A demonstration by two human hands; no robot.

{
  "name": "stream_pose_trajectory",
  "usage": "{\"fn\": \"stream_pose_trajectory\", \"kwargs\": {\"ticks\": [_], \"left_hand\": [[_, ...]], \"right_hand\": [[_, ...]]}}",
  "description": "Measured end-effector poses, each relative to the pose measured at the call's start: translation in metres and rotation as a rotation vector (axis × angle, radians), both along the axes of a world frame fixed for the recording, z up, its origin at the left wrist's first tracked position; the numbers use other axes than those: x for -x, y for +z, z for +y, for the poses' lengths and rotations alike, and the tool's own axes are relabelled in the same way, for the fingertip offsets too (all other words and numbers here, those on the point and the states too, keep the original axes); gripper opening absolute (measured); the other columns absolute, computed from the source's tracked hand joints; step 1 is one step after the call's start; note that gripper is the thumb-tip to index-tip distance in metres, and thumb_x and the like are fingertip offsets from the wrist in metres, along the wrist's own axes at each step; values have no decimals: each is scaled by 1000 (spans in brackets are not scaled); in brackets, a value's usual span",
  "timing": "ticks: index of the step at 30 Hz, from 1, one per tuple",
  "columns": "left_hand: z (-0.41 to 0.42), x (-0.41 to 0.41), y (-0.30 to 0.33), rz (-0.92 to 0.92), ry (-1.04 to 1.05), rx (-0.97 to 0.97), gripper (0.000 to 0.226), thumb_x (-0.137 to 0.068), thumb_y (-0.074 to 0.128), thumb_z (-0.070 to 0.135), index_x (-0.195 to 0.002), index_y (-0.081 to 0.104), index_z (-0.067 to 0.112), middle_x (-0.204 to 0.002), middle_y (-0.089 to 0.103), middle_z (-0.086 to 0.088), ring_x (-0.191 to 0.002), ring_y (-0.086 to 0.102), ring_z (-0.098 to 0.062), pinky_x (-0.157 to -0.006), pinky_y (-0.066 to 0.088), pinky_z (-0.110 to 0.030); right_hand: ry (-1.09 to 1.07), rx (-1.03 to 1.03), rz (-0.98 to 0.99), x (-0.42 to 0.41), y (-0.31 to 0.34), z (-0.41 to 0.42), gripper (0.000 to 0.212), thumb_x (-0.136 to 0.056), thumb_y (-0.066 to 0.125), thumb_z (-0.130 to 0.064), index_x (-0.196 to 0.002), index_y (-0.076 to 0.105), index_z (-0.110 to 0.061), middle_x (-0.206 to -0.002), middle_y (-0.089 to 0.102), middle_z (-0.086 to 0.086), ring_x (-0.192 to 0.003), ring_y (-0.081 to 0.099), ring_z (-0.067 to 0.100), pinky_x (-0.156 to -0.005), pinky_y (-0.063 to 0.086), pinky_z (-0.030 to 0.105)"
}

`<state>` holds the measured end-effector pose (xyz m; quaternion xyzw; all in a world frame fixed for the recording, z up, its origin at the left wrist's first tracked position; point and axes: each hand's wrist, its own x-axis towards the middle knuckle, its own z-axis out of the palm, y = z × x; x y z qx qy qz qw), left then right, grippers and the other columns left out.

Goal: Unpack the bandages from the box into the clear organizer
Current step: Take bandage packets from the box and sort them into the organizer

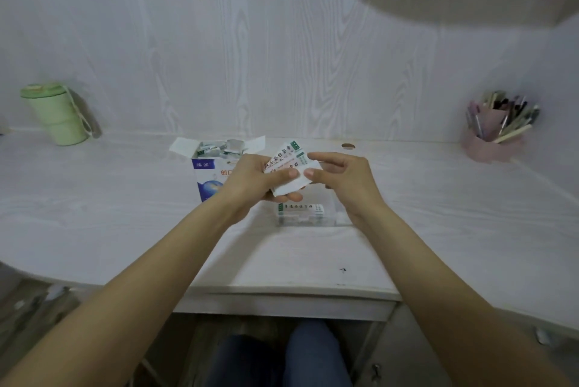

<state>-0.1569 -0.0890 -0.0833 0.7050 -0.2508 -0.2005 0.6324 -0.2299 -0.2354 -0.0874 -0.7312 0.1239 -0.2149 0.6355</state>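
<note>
Left hand (250, 181) grip on bandages (289, 167)

the desk (438, 198) looks like pale wood with a soft grain, smooth and a little shiny. the wall (250, 42) has the same pale wood look, matt. the box (206, 176) is glossy printed card, white and blue, with its flaps open. the bandages (289, 167) in the left hand (250, 183) are in thin paper wraps, matt white with green print. the organizer (313, 220) is clear smooth plastic. the cup (59, 114) looks like matt green plastic. the pen pot (488, 145) looks pink and soft, but it is too blurred to tell its stuff.
</note>
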Motion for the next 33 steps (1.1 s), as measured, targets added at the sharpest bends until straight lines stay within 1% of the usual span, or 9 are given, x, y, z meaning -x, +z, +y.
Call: {"fn": "stream_pose_trajectory", "kwargs": {"ticks": [3, 7, 9, 14, 17, 21, 24, 29, 33], "left_hand": [[2, 1, -3, 37, 56, 43, 13, -83, 67, 5, -96, 67, 3, -83, 73, -13, -68, 72, -25, -64, 60, -32], [7, -4, -2, 78, 122, 36, 20, -80, 71, 6, -99, 68, 2, -90, 72, -13, -72, 72, -25, -59, 59, -27], [8, -7, -2, 85, 145, 30, 22, -79, 72, 5, -101, 68, 2, -90, 72, -11, -73, 70, -21, -57, 58, -26], [9, -6, 0, 84, 190, 16, 18, -75, 75, 3, -89, 68, 12, -79, 71, 1, -59, 68, -8, -49, 52, -19], [10, -5, 0, 86, 197, 41, 20, -75, 75, 1, -90, 68, 12, -81, 71, 1, -60, 68, -8, -49, 51, -19], [10, -5, 0, 123, 205, 95, 21, -78, 73, 3, -98, 67, 9, -87, 72, -2, -68, 70, -13, -51, 55, -23], [13, -8, 3, 114, 221, 82, 17, -81, 71, 5, -97, 66, 8, -80, 71, -1, -57, 68, -8, -49, 54, -22], [15, -13, 1, 32, 248, 31, 19, -82, 70, 6, -100, 64, 9, -81, 72, -1, -58, 69, -11, -54, 57, -23], [14, -16, -1, -6, 245, 3, 22, -83, 70, 10, -105, 64, 12, -87, 73, -2, -63, 71, -13, -57, 57, -22]], "right_hand": [[12, -8, 41, 1, 0, 0, 19, -78, 74, -4, -96, 71, -10, -85, 73, 9, -60, 66, 7, -53, 43, 10], [48, 3, -9, 2, 0, 1, 22, -84, 63, 6, -104, 69, 1, -90, 70, 11, -55, 66, 2, -50, 41, 5], [33, 11, -11, 0, -1, 3, 24, -84, 63, 5, -106, 69, -2, -91, 70, 11, -55, 66, 2, -51, 40, 3], [52, -49, -12, -3, -4, 6, 17, -82, 68, 2, -97, 70, -7, -81, 72, 5, -59, 66, 5, -53, 42, 7], [58, -55, 20, -3, -6, 8, 17, -81, 70, -2, -87, 70, -18, -74, 73, -3, -59, 66, 7, -55, 44, 9], [30, -71, 54, -4, -7, 7, 16, -79, 74, -5, -88, 70, -18, -73, 70, 0, -53, 62, 4, -53, 43, 10], [16, -24, 70, -4, -8, 4, 11, -80, 73, -7, -85, 72, -16, -70, 65, 1, -50, 56, 2, -50, 40, 13], [84, -155, 31, -4, -7, -2, 10, -84, 67, -1, -79, 70, -9, -66, 66, 7, -61, 66, 11, -55, 48, 15], [115, -283, -3, -7, -10, -6, 11, -86, 63, 0, -77, 68, -3, -77, 67, 11, -74, 67, 14, -68, 53, 15]]}}
